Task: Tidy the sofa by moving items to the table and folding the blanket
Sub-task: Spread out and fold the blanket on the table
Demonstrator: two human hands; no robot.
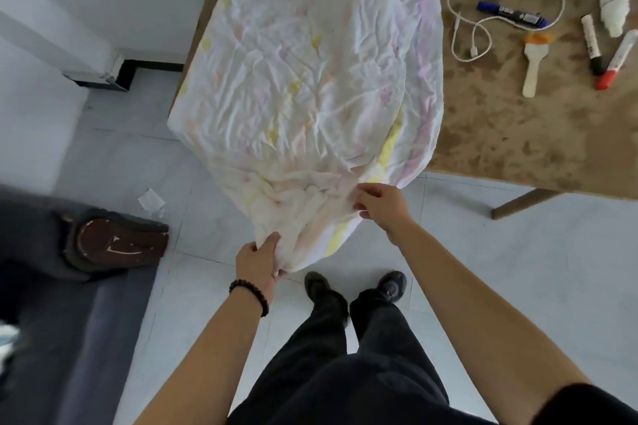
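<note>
Table [500, 134]: brown, mottled top, its left part covered by the blanket [303, 79], which lies spread and creased with its near end hanging off the edge toward me. Sofa [69, 321]: at my left, no blanket on it. Cable [483, 28], markers and a brush lie to the right, just beside the cloth but clear of it. My left hand [259, 262] is clamped on the lowest hanging corner; my right hand [379, 202] pinches the near hem, fingers closed on fabric. Recommendation: draw both corners level and taut, carry them forward onto the far edge, match hems, keep the fold off the cable.
</note>
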